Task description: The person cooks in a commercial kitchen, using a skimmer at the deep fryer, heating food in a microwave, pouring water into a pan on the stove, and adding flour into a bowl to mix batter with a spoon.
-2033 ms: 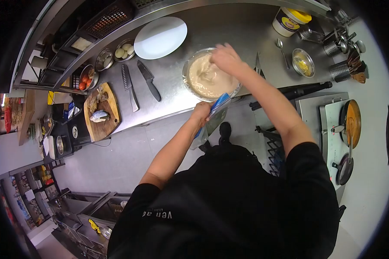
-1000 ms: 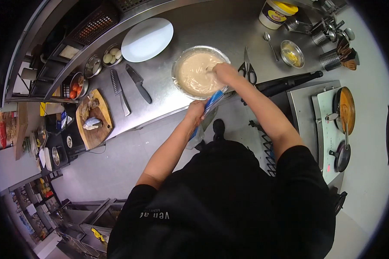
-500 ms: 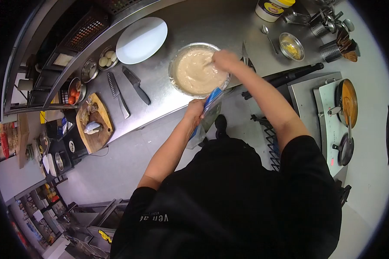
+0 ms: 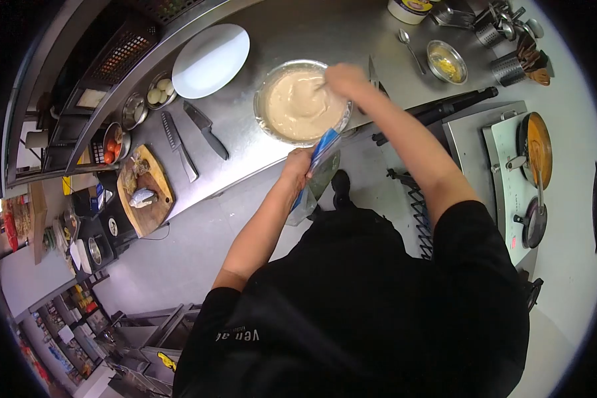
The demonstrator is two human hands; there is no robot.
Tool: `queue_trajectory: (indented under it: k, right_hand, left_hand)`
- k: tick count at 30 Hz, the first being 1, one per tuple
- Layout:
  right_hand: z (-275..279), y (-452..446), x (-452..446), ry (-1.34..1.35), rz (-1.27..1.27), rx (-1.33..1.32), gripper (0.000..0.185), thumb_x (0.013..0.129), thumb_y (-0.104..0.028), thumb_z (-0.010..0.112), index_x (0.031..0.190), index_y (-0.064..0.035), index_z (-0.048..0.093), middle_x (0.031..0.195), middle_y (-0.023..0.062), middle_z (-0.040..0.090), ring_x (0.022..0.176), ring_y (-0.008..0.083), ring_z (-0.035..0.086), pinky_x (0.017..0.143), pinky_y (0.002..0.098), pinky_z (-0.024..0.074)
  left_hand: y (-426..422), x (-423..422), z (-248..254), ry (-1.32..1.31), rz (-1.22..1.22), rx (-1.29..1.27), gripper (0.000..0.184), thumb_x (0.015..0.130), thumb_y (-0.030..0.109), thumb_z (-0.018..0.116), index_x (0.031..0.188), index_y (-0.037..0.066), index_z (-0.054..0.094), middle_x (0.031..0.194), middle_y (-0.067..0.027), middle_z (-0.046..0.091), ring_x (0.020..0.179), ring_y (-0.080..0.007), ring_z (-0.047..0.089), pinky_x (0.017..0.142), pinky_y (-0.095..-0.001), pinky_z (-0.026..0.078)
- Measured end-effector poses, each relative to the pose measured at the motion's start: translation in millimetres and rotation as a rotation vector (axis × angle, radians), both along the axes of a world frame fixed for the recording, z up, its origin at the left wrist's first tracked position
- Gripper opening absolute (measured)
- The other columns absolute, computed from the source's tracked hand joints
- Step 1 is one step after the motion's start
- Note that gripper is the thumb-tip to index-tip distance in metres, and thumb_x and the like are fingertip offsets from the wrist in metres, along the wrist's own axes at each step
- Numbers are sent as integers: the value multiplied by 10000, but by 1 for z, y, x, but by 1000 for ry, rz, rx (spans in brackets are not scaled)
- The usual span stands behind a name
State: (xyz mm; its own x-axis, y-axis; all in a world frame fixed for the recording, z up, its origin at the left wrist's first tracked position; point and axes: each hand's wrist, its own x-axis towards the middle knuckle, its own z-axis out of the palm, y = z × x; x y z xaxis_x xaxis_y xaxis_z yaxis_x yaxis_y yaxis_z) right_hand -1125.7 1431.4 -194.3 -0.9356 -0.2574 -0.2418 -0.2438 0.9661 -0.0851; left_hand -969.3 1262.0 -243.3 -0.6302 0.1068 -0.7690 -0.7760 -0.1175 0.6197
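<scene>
A wide metal bowl [image 4: 264,123] stands at the counter's front edge, nearly full of thick pale batter [image 4: 297,106] with swirl marks. My right hand [image 4: 345,81], smeared by motion, is over the bowl's right rim. It is closed on a thin metal utensil [image 4: 321,86] that dips into the batter; the utensil's lower end is hidden. Just below the bowl, my left hand [image 4: 300,164] grips a clear plastic zip bag [image 4: 325,149] with a blue strip. The bag hangs past the counter edge, close to the bowl's rim.
Two knives [image 4: 205,129] and a white oval plate [image 4: 211,61] lie left of the bowl. Farther left is a wooden board [image 4: 156,215] with food. On the right are a small bowl [image 4: 446,62], a spoon [image 4: 411,50], utensil holders [image 4: 509,69] and a pan [image 4: 540,149] with orange sauce.
My right hand has shifted slightly while stirring, and the swirl in the batter looks different. My left hand still holds the bag by the bowl. The whole view has moved slightly.
</scene>
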Motion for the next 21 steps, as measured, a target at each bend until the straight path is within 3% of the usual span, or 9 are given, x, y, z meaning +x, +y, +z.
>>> queue_trajectory:
  k: [1, 5, 8, 10, 12, 14, 16, 18, 21]
  right_hand:
    - [-31, -11, -4, -86, -15, -108, 323, 709, -280, 627, 939, -59, 676, 939, 160, 660, 894, 294, 641, 727, 427, 509]
    - [50, 5, 14, -215, 8, 72, 258, 775, -118, 535, 979, -22, 659, 1011, 183, 636, 924, 282, 634, 776, 428, 494]
    - [7, -2, -1, 40, -27, -32, 296, 687, -228, 636, 921, -52, 679, 919, 160, 662, 877, 298, 641, 727, 407, 504]
    - [-10, -13, -1, -11, 27, -166, 288, 675, -222, 645, 904, -51, 682, 914, 161, 662, 868, 294, 643, 718, 409, 504]
    - [18, -5, 7, -206, 76, 142, 258, 723, -205, 590, 904, -44, 679, 939, 175, 653, 874, 300, 640, 722, 415, 503]
    - [38, 4, 1, -265, 60, 56, 259, 724, -195, 578, 905, -37, 677, 935, 184, 651, 874, 297, 641, 718, 412, 506]
    - [25, -5, -7, 6, 3, 12, 312, 666, -202, 666, 930, -38, 675, 922, 177, 658, 887, 278, 643, 716, 404, 511]
    - [20, -23, -2, 33, 45, -42, 292, 687, -191, 650, 936, -41, 675, 909, 171, 661, 877, 277, 648, 713, 403, 515]
    - [38, -1, 1, -184, 66, 102, 274, 747, -200, 574, 941, -31, 669, 951, 184, 647, 910, 303, 633, 739, 414, 511]
  left_hand:
    - [0, 0, 1, 3, -10, 10, 311, 864, 264, 604, 655, 36, 576, 458, -8, 461, 289, -99, 289, 282, -258, 184]
    - [0, -1, 2, 0, 15, -13, 313, 862, 279, 611, 659, 46, 566, 479, -6, 470, 288, -96, 287, 276, -255, 178]
    - [0, -2, -11, -8, 17, 23, 308, 858, 284, 617, 673, 43, 567, 485, -9, 476, 288, -94, 287, 277, -255, 181]
    - [0, -3, -3, 14, -5, 14, 308, 859, 281, 616, 674, 40, 567, 487, -11, 477, 289, -94, 288, 279, -255, 179]
    - [-2, -2, 3, 22, -24, -3, 307, 859, 278, 615, 675, 38, 567, 489, -13, 479, 290, -94, 289, 280, -255, 177]
    - [1, -1, 6, 3, 19, 4, 326, 860, 275, 614, 647, 33, 568, 473, -14, 473, 290, -96, 292, 284, -257, 176]
    - [2, -1, 6, 3, 8, 22, 332, 860, 275, 614, 640, 32, 566, 466, -14, 468, 292, -96, 292, 286, -258, 176]
    - [0, -3, 7, 15, 7, 38, 338, 859, 276, 615, 633, 31, 564, 458, -14, 464, 294, -97, 291, 288, -259, 176]
    - [-2, -1, 3, 17, -7, 1, 350, 858, 276, 617, 621, 26, 556, 451, -18, 453, 297, -101, 288, 294, -267, 176]
